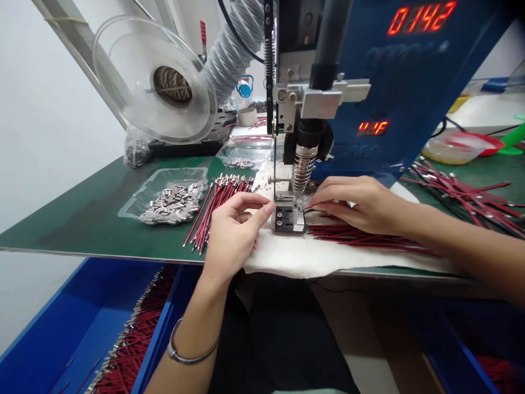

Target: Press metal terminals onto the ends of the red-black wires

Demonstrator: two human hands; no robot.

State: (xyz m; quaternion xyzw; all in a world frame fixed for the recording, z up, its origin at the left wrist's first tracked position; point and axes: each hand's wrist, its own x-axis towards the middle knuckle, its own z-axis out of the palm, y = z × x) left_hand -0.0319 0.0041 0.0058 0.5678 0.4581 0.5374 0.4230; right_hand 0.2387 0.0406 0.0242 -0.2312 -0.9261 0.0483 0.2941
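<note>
My left hand [233,230] is pinched, thumb and fingers meeting at the left side of a small metal fixture [289,216] under the machine's nozzle [304,164]. What the pinch holds is too small to see. My right hand [361,205] rests at the fixture's right side, fingers pressed together over a thin wire. A bundle of red and black wires [215,205] lies left of my left hand. More such wires [361,236] lie under my right wrist on a white cloth [295,257].
A clear tray of small metal sleeves [172,200] sits at the left on the green bench [82,224]. A clear reel [158,82] stands behind. The blue machine [410,76] shows red digits. Loose wires [463,194] lie right. A blue bin [74,328] below holds wires.
</note>
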